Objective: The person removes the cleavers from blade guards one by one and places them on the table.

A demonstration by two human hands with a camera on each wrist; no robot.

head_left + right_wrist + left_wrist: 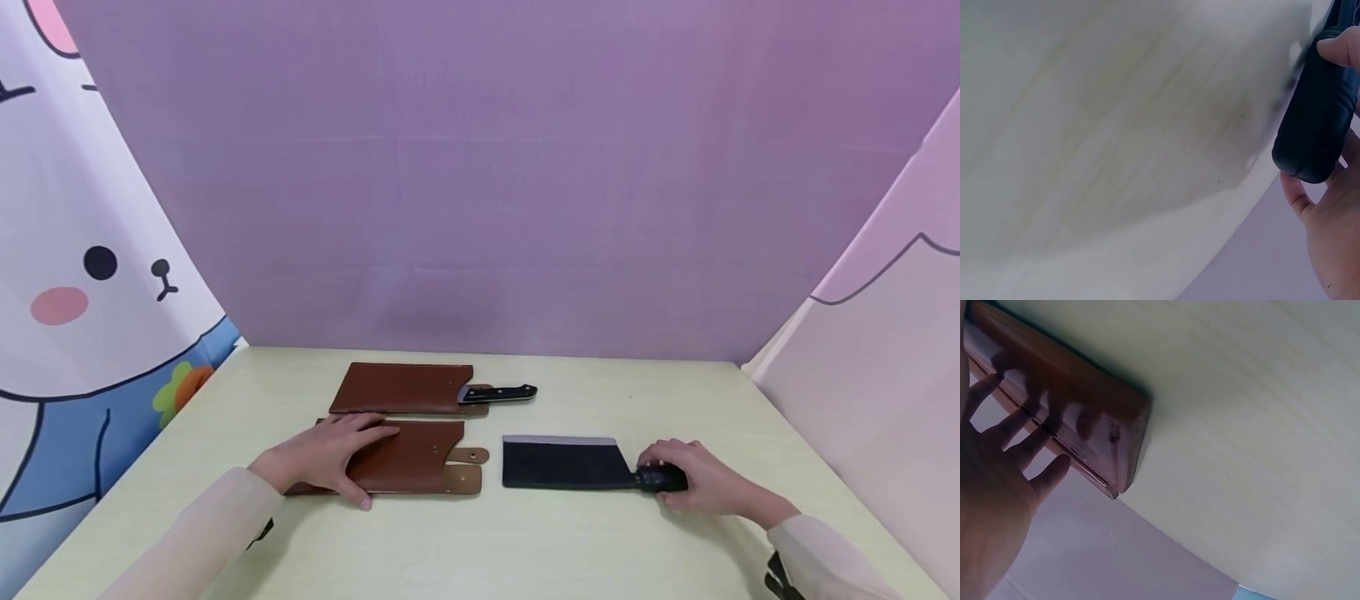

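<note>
My right hand (701,479) grips the black handle (1316,119) of a cleaver (562,465) at the right. Its broad dark blade points left, and a paler cutting edge runs along the far side. At the left, my left hand (330,454) spreads over the closed end of a brown leather knife sheath (416,454), thumb along the near edge. In the left wrist view its fingers reach over the glossy sheath (1066,381) without curling round it. The sheath's open end, with a tan snap strap (468,455), faces the cleaver's blade across a short gap.
Behind the near sheath lies a second brown leather sheath (401,387). A smaller knife with a black riveted handle (502,393) sticks out of its right end. The pale wooden table (600,550) meets a purple backdrop (525,208) at the back. Printed cloth hangs along both sides.
</note>
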